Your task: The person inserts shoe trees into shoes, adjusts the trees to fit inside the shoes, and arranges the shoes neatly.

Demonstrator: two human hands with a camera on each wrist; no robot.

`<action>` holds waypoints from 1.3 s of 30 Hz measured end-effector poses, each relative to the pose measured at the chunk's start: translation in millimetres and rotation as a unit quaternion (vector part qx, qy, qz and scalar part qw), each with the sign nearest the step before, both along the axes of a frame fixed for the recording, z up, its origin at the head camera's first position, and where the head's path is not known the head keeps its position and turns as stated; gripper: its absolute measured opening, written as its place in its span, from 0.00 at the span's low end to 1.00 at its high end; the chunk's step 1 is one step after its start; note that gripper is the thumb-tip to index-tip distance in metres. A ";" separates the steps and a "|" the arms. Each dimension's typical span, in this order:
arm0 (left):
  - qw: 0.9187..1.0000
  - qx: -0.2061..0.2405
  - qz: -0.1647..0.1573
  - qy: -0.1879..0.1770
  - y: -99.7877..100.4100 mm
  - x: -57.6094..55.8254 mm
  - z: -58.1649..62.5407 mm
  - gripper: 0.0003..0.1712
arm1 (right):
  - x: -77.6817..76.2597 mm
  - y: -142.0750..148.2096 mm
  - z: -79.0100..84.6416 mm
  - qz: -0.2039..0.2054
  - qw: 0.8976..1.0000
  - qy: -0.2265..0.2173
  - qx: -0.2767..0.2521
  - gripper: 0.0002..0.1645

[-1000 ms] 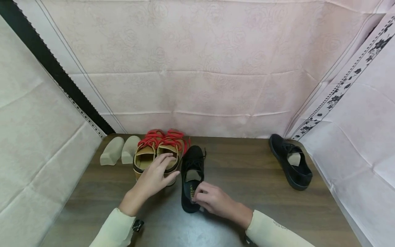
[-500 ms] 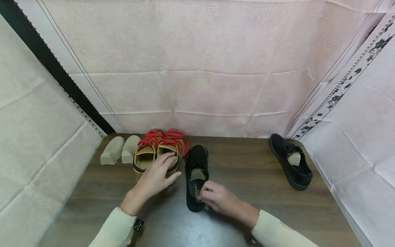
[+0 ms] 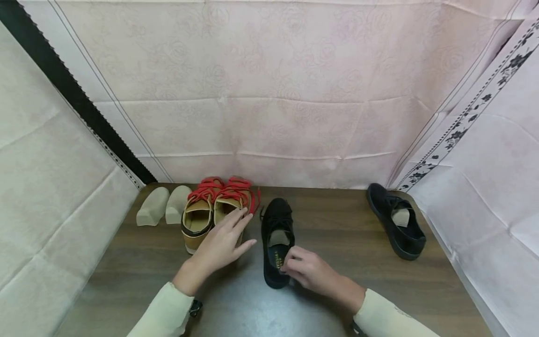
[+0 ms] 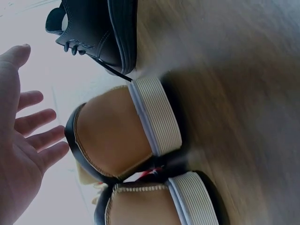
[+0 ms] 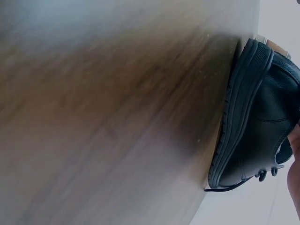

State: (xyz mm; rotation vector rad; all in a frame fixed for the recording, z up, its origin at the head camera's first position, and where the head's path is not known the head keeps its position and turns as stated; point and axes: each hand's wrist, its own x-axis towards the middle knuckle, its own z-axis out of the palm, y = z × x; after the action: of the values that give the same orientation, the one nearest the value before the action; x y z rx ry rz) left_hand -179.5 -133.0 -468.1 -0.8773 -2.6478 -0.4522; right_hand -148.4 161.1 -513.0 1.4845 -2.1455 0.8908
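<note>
The right hand (image 3: pixel 309 270) pinches the side of a black lace-up shoe (image 3: pixel 278 210) near its heel, fingertips inside the opening. That shoe sits upright, toe pointing away, with a pale insert (image 3: pixel 279 238) in its front. In the right wrist view, the sole of the black shoe (image 5: pixel 248 117) is close to the wooden surface. Stretched fingers of the left hand (image 3: pixel 223 241) hover over the right one of two tan shoes (image 3: pixel 225 206) with red laces, partly hiding it. In the left wrist view, the left palm (image 4: pixel 23 145) is bare, fingertips near the tan heel (image 4: pixel 112 131).
Two pale shoe-shaped inserts (image 3: pixel 153 207) stand left of the tan shoes. A second black shoe (image 3: pixel 387 206), with a pale insert inside, sits angled at the right. Patterned cloth (image 3: pixel 294 103) walls the back and both sides of the wooden surface (image 3: pixel 337 224).
The right hand has slid the black shoe to the right, opening a gap from the tan shoes. The left hand has shifted slightly right, its fingers straighter.
</note>
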 end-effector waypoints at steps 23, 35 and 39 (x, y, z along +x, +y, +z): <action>0.996 -0.086 -0.013 -0.002 29.6 5.7 -5.6 0.39 | 2.1 40.2 5.3 -0.023 0.999 -0.036 0.015 0.15; 0.992 -0.126 -0.016 -0.017 44.8 6.5 -5.0 0.42 | 1.6 63.2 5.7 -0.028 1.000 -0.011 0.002 0.19; 0.990 -0.140 -0.019 -0.016 50.3 6.7 -6.3 0.43 | 2.4 71.6 6.3 -0.031 0.999 -0.007 0.001 0.20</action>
State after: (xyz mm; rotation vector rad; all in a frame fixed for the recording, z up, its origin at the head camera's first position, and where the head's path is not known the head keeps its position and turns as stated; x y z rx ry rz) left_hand -172.8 -82.7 -474.4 -1.0098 -2.7711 -0.1042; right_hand -146.0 232.7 -506.7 1.4082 -2.1908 0.8808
